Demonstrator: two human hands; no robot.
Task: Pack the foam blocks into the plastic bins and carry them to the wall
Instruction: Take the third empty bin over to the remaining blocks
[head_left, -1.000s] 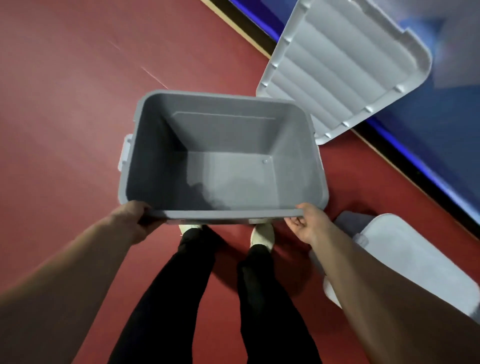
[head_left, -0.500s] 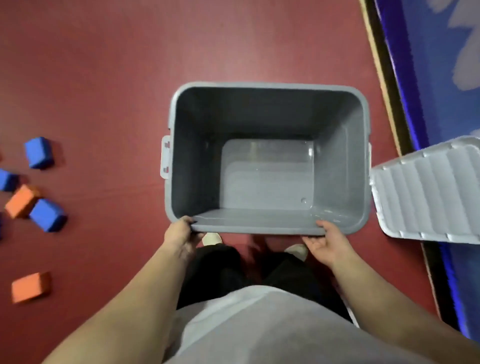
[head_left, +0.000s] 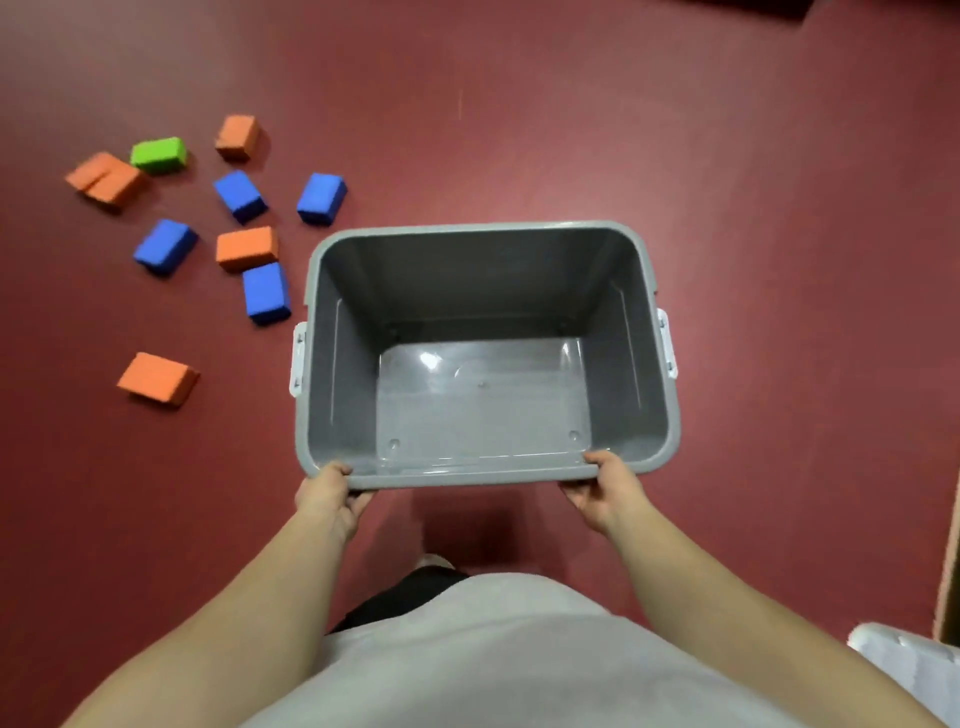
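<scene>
Head view: both hands are clamping the near rim of the grey bin (head_left: 478, 280), one at each near corner. The left hand (head_left: 328, 493) is gripping the near-left corner, thumb lying over the rim and fingers curling under it. The right hand (head_left: 605, 492) is gripping the near-right corner the same way. The hands are sitting well apart, with the bin's whole near side between them.

The bin is sitting open-topped in the middle of the scene over the red floor (head_left: 727, 156), its bare bottom showing. White latches are showing on its left and right sides, and a dark shadow is falling on the floor just under its near edge.

The blocks are lying scattered on the floor, left and far left of the bin. A blue block (head_left: 266, 292) is lying just beside the bin's far-left corner. A green block (head_left: 158, 154) is lying farther off among orange ones. One orange block (head_left: 157, 378) is lying apart, nearer.

A white plastic object (head_left: 904, 660) is showing at the near right, cut off by the frame.
</scene>
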